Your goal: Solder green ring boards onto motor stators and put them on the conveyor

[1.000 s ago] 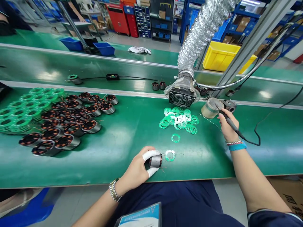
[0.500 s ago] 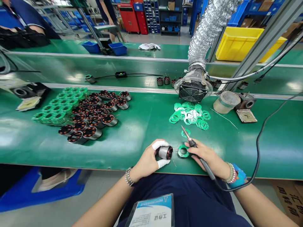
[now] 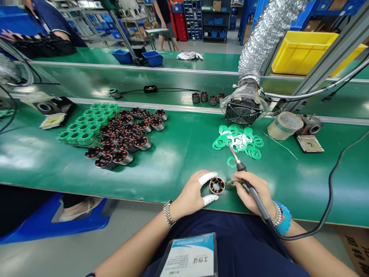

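Note:
My left hand [image 3: 190, 192], with white covers on thumb and forefinger, grips a motor stator [image 3: 213, 186] by its sides close to the bench's front edge. The stator's copper-wound face is turned toward me. In my right hand [image 3: 256, 188] is a soldering iron [image 3: 261, 206], its tip pointing away from me. The same hand's fingers pinch a green ring-shaped circuit board [image 3: 232, 181], seen nearly edge-on just right of the stator. Whether the board touches the stator's wire leads, I cannot tell. Beyond the iron lies a single loose ring board [image 3: 231, 162].
Loose ring boards [image 3: 238, 138] lie beneath a fume extractor fan [image 3: 242, 112]. To the left stand several stators [image 3: 122, 156] beside stacked green boards [image 3: 82, 132]. A round tub [image 3: 285, 125] and an iron stand [image 3: 311, 127] sit right. The iron's cable [image 3: 330, 192] loops over my right forearm.
My left hand has turned the stator from its side so the wound face shows. The ring board has tilted from face-on to nearly edge-on in my right fingers. The view has shifted left.

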Available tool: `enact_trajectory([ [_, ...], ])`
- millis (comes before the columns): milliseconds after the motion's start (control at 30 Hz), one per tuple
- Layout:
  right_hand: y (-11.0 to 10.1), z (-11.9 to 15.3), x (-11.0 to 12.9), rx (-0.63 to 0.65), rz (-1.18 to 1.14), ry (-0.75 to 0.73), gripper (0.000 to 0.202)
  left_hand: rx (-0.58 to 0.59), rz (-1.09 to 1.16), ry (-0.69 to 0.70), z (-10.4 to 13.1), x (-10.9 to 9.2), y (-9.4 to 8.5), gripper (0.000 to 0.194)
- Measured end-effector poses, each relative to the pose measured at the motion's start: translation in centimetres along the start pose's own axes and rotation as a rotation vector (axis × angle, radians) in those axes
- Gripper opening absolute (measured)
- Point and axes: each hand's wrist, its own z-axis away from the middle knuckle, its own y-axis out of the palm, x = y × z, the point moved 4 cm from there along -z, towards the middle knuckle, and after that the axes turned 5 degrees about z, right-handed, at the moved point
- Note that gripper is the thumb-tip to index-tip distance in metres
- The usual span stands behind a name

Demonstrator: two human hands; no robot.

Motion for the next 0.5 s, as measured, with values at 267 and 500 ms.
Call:
enact_trajectory([
  [267, -0.3, -0.6, -0.3, 0.196, -0.134, 0.182, 0.027, -0.054, 0.247, 0.074, 1.0, 0.3, -0.8, 0.003],
  [500, 0.5, -0.4, -0.6, 0.294, -0.612, 0.434, 0.029, 0.019, 0.030, -0.086, 0.4, 0.0, 0.6, 0.075],
])
